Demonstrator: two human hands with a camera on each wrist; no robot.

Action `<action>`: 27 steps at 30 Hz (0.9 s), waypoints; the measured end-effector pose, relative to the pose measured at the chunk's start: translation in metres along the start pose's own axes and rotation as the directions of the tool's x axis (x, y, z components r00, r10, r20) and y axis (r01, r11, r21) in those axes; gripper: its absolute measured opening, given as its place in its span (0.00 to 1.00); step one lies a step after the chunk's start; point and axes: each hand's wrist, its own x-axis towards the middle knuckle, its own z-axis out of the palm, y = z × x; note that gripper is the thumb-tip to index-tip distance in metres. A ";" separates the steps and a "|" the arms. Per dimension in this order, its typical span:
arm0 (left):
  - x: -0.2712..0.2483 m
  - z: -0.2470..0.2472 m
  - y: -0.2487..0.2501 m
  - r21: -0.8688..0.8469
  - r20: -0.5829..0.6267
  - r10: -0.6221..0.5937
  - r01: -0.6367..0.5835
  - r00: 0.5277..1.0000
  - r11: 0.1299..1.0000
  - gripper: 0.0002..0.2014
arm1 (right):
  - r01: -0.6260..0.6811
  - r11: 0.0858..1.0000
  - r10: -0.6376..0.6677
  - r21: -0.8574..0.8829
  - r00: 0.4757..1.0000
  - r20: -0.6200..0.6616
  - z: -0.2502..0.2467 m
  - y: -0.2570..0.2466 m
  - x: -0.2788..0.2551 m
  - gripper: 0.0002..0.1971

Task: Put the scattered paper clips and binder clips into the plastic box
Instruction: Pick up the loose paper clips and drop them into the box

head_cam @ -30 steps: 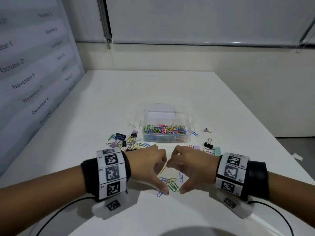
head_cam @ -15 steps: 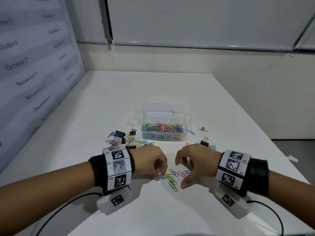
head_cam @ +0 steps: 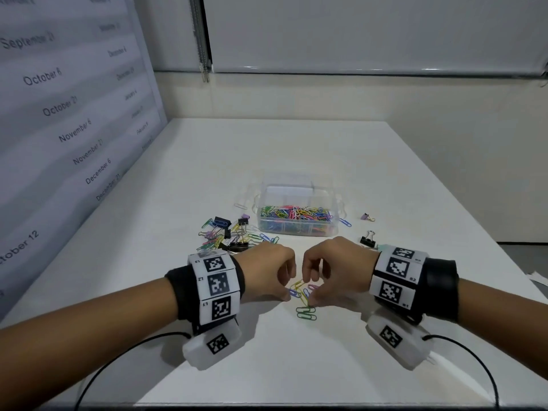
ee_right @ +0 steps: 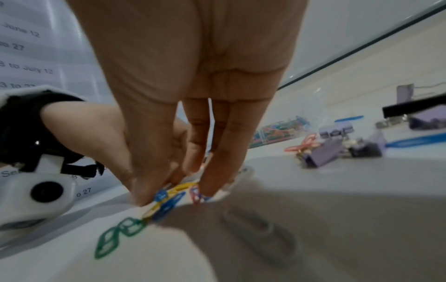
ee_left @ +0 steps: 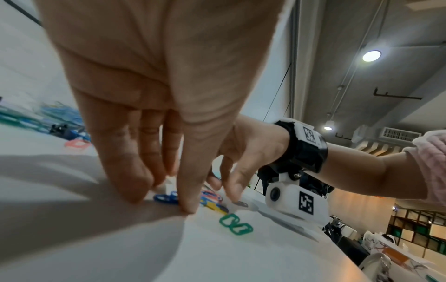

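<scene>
A clear plastic box (head_cam: 333, 203) holding many coloured paper clips stands mid-table. In front of it, a small bunch of loose paper clips (head_cam: 300, 287) lies between my two hands. My left hand (head_cam: 289, 289) has its fingers curled down, thumb and forefinger pinching a blue clip (ee_left: 166, 198) against the table. My right hand (head_cam: 310, 292) faces it, thumb and fingers closed round yellow, blue and red clips (ee_right: 178, 192). Two green clips (head_cam: 307, 312) lie just outside both grips, nearer me.
A heap of paper clips and black binder clips (head_cam: 228, 232) lies left of the box. Single binder clips (head_cam: 367, 239) sit to the right, one purple (head_cam: 367, 216). A calendar board (head_cam: 59, 129) walls the table's left side. The near table edge (head_cam: 296, 404) is close.
Both hands have drawn closer together, and their fingers and thumbs have closed in on the small bunch of clips, which is now tighter between them.
</scene>
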 end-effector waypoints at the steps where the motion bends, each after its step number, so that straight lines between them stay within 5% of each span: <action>1: -0.002 0.001 0.000 0.028 0.009 -0.012 0.012 1.000 1.000 0.19 | -0.008 0.999 0.008 -0.031 1.000 -0.006 0.000 -0.001 -0.003 0.23; 4: -0.008 0.001 0.000 0.061 0.033 -0.018 0.016 0.999 0.998 0.21 | -0.030 0.982 0.033 -0.187 0.999 0.015 0.008 -0.004 -0.012 0.36; 7: -0.010 0.003 0.003 0.032 0.008 -0.007 0.007 1.000 0.999 0.13 | -0.017 0.969 0.029 -0.247 0.999 0.045 0.020 -0.007 -0.014 0.42; 18: -0.009 -0.002 0.005 0.117 0.039 0.031 -0.035 0.999 0.993 0.08 | -0.007 0.999 0.005 0.044 0.998 0.059 0.012 -0.008 -0.003 0.12; 27: -0.018 -0.006 0.010 0.311 0.105 0.091 -0.119 0.990 0.943 0.08 | 0.034 0.999 -0.031 -0.037 0.997 0.072 0.012 -0.011 -0.001 0.07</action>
